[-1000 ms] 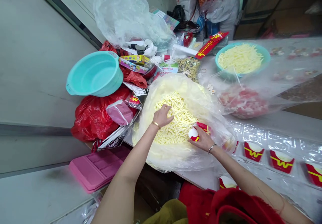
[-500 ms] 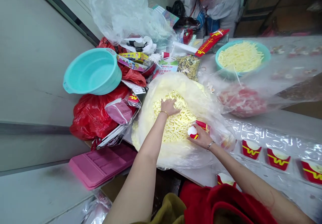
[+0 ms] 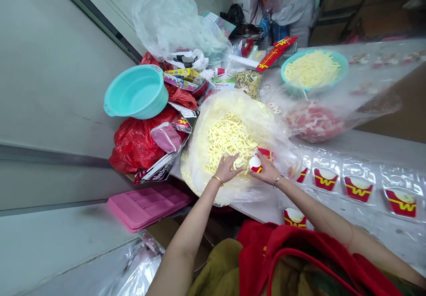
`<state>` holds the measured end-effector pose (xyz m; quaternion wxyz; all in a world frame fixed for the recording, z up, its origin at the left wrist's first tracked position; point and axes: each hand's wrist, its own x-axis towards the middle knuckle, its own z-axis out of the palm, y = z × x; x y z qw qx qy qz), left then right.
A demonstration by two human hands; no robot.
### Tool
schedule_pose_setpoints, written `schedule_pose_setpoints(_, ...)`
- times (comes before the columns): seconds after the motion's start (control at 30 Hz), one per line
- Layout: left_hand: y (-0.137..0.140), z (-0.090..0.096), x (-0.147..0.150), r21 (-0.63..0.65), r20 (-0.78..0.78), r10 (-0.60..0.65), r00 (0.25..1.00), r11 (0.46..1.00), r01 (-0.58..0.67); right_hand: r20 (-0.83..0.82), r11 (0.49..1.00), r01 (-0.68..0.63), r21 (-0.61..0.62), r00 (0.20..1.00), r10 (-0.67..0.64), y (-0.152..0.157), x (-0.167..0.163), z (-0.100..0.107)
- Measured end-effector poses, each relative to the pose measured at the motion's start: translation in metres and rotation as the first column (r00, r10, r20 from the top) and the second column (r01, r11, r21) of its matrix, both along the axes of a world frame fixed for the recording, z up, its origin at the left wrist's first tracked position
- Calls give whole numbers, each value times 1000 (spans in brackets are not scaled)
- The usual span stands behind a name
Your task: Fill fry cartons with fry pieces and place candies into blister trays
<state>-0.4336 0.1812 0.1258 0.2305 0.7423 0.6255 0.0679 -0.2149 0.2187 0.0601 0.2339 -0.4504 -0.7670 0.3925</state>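
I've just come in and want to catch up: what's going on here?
A person's right hand holds a small red-and-white carton beside pale yellow sticks in an opened plastic bag. The left hand is at the near edge of the sticks, close to the carton; whether it grips any is hard to tell. More red cartons lie in clear plastic pockets to the right.

The open bag (image 3: 242,105) is creased, translucent plastic.

The head camera looks forward and down, near the table (image 3: 382,147), top right seemingly murky.
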Motion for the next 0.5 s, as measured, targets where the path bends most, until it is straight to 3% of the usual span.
schedule_pose_setpoints(0.07,0,9,-1,-14,13,90,996,996,-90,-20,999,29,31,999,-28,-9,5,7)
schedule_pose_setpoints(0.13,0,17,0,-12,-71,195,978,981,-196,-34,996,63,58,998,-61,-19,10,13)
schedule_pose_setpoints(0.2,-2,22,3,30,-161,296,941,955,-295,-40,993,81,81,996,-78,-27,15,18)
schedule_pose_setpoints(0.27,-6,23,4,106,-157,396,905,918,-383,-45,992,76,101,996,-72,-35,18,21)
schedule_pose_setpoints(0.37,-12,17,0,159,102,517,850,835,-527,-51,993,40,112,998,-34,-46,21,24)
schedule_pose_setpoints(0.43,-14,12,-6,90,306,557,772,790,-606,-54,994,30,106,998,-24,-52,20,26)
schedule_pose_setpoints(0.5,-14,7,-12,17,410,576,707,770,-638,-55,995,21,99,998,-15,-56,18,28)
